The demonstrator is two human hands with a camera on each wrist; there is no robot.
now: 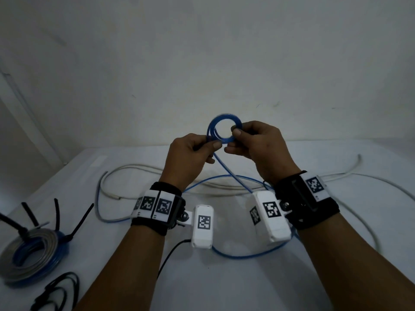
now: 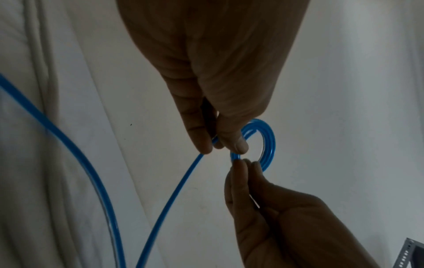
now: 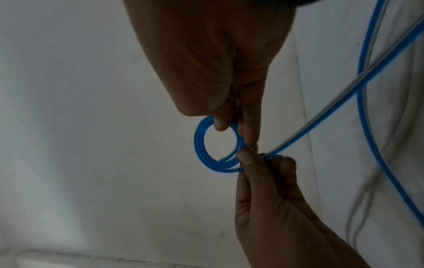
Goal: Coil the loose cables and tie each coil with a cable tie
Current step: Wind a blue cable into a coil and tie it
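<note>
Winding the blue cable [image 1: 233, 176]: left hand [image 1: 190, 158] and right hand [image 1: 258, 147] pinch the small coil [image 1: 221, 120]; next, feed another loop

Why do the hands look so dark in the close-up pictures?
Both wrist views: the left hand and right hand are backlit against a pale wall, so they look shadowy. Head view: brighter; the blue coil has a smeared top edge; corners dim.
</note>
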